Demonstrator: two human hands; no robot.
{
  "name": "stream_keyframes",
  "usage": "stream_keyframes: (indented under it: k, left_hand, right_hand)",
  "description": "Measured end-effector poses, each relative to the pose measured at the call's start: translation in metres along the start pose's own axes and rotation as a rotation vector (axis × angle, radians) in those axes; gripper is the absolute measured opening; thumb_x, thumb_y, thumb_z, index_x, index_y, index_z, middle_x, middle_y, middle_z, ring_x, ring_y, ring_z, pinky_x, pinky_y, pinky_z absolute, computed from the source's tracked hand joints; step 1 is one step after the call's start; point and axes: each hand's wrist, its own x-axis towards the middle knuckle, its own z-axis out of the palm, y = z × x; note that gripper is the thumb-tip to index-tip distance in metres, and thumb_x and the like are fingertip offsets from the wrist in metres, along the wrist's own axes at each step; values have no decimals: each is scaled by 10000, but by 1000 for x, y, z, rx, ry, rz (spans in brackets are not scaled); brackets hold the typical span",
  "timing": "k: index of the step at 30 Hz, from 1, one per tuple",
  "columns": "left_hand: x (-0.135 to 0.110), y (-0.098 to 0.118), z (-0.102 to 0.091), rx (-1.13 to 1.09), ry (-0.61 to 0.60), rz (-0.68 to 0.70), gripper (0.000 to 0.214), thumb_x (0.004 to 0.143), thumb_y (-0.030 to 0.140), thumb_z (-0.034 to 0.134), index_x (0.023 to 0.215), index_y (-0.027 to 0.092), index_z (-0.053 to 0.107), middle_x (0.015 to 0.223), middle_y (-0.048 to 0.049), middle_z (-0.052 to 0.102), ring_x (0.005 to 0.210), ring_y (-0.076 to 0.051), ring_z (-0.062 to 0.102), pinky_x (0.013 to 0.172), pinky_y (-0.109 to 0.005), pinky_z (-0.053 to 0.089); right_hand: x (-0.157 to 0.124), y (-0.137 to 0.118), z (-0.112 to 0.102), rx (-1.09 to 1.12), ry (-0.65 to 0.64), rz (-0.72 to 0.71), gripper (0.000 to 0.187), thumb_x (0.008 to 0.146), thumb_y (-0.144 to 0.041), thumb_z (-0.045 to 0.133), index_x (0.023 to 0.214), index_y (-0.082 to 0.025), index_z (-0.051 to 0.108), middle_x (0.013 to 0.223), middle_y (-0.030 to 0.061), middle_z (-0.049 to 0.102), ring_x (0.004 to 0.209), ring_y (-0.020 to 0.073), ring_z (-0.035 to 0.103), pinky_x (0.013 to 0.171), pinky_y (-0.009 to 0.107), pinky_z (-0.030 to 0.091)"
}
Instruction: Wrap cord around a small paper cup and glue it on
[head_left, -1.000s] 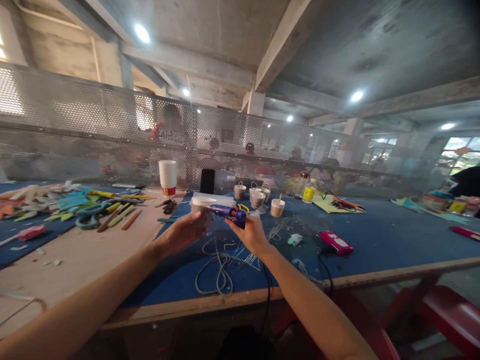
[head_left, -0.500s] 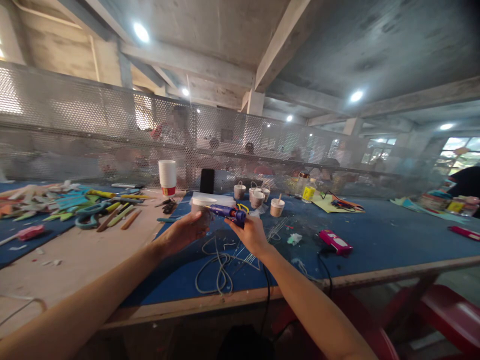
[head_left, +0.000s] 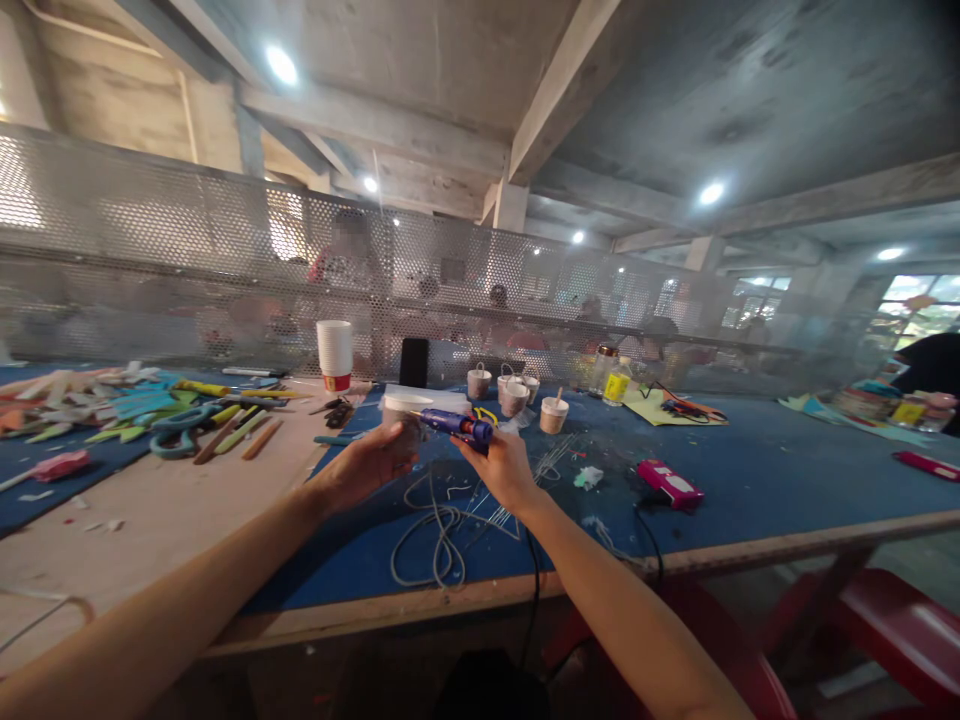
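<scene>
My left hand [head_left: 375, 458] is closed round a paper cup [head_left: 406, 404], its pale rim showing above my fingers. In my right hand [head_left: 504, 462] is a blue hot glue gun [head_left: 457, 425]. Its nozzle points left and reaches the side of the cup; whether it touches, I cannot tell. Below my hands a coil of grey cord [head_left: 442, 540] lies on the blue table top, with thin wires [head_left: 510, 512] beside it. Beyond the glue gun stand several small cups with handles [head_left: 514, 398], and one cup with a stick [head_left: 553, 415] in it.
A stack of paper cups [head_left: 335, 352] and a black phone [head_left: 414, 362] stand at the back. Scissors [head_left: 176, 430], clay-like sticks [head_left: 261, 440] and coloured scraps lie left. To the right are a magenta box [head_left: 670, 484], a yellow-labelled bottle [head_left: 617, 384] and red stools [head_left: 892, 635].
Both hands, the cup and the glue gun hold nearly the same position. The view has shifted very slightly, and a person behind the mesh screen has moved a little.
</scene>
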Motion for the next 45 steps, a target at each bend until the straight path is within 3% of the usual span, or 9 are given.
stream_keyframes:
  k: [8, 16, 26, 45]
  left_hand:
    - [-2, 1, 4, -11, -12, 0, 220, 864, 220, 741, 1081, 185, 750, 942, -78, 793, 761, -210, 739, 708, -301, 593]
    - [-1, 1, 1, -28, -52, -5, 259, 869, 253, 743, 1116, 178, 741, 974, -81, 785, 771, -203, 739, 713, -296, 600]
    - [-1, 2, 0, -9, -92, -7, 290, 898, 277, 713, 1167, 167, 728, 1118, -111, 764, 796, -194, 732, 726, -286, 594]
    - [-3, 4, 2, -21, -87, -10, 314, 910, 271, 693, 1202, 157, 709, 1136, -109, 751, 803, -180, 711, 730, -271, 579]
  right_hand:
    - [1, -1, -2, -24, 0, -8, 321, 973, -469, 599, 1116, -207, 719, 1007, 93, 788, 949, 265, 750, 785, 265, 512]
    - [1, 2, 1, -39, 105, -85, 319, 955, -456, 631, 1096, -185, 720, 979, 101, 793, 862, 256, 762, 721, 270, 523]
    - [1, 1, -3, -63, 97, -78, 324, 955, -456, 635, 1069, -170, 736, 900, 101, 792, 838, 259, 762, 706, 265, 511]
    - [1, 1, -4, -55, 88, -68, 341, 968, -462, 611, 1099, -170, 730, 929, 106, 788, 852, 254, 757, 710, 269, 512]
